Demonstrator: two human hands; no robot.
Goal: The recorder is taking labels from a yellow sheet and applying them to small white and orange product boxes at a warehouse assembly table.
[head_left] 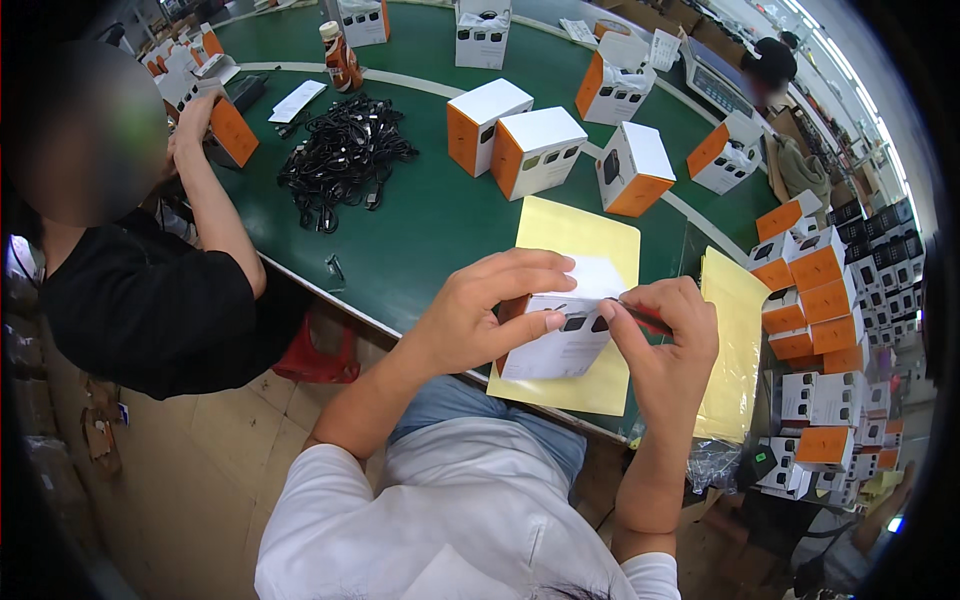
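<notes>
A white and orange carton (556, 354) stands on a yellow sheet (585, 228) at the table's front edge, right before me. My left hand (480, 305) grips it from the left, thumb along the front and fingers over the top. At the carton's upper right corner, my right hand (668, 325) is closed in a pinch, thumb and fingertips touching or nearly touching the box. A slim dark and red thing shows partly between its fingers; its kind is hidden.
More yellow sheets (733, 345) lie at the right. Closed cartons (540, 150) stand beyond, with a heap of black cables (340, 155) and a brown bottle (341, 60) at the left. A co-worker (150, 310) sits there handling a carton. Cartons are stacked (825, 275) on the right.
</notes>
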